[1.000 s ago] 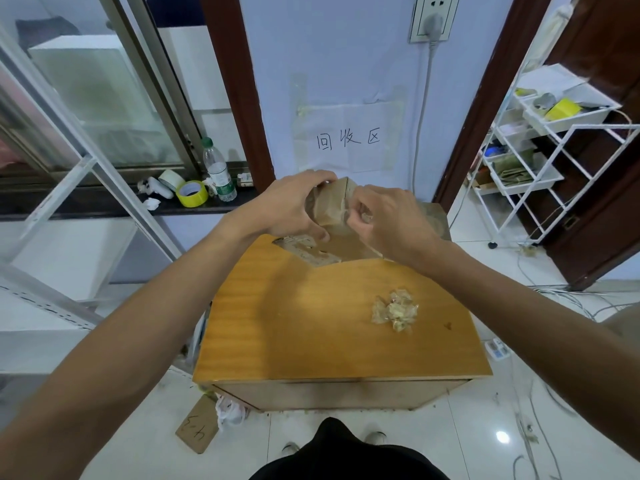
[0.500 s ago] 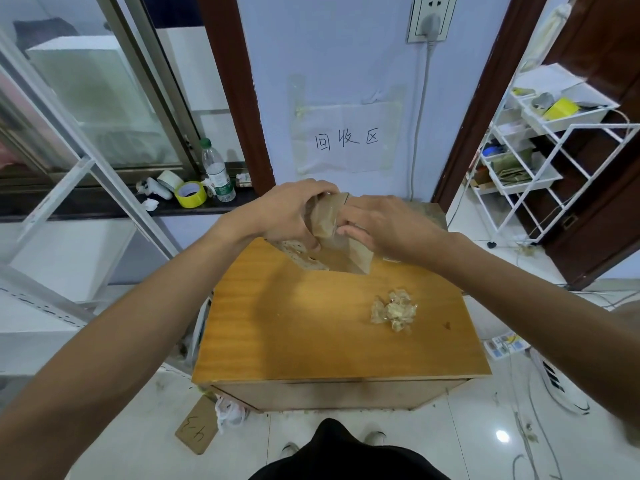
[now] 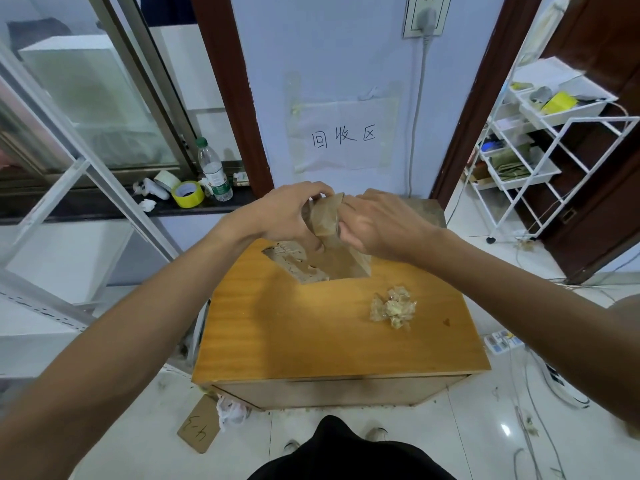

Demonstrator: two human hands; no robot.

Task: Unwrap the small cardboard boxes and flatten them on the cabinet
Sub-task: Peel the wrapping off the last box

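Head view shows a small cardboard box [image 3: 325,216] held up in the air, just above the far edge of the cabinet [image 3: 311,341]. The left hand [image 3: 284,213] grips the box's left side with curled fingers. The right hand [image 3: 377,226] holds its right side with bent fingers. Under the hands, flat cardboard [image 3: 341,266] lies on the far part of the cabinet, with a torn piece [image 3: 294,261] at its left end. A crumpled ball of tape [image 3: 393,308] sits on the right side of the cabinet, apart from the flat cardboard. Left of the cabinet and farther back, a yellow tape roll [image 3: 188,194] and a water bottle [image 3: 213,171] stand on a dark ledge. Behind the cabinet, a paper sign [image 3: 343,136] is stuck to the wall. A white rack [image 3: 540,150] stands to the cabinet's right. A cardboard tag [image 3: 199,427] lies on the floor by its near left corner.
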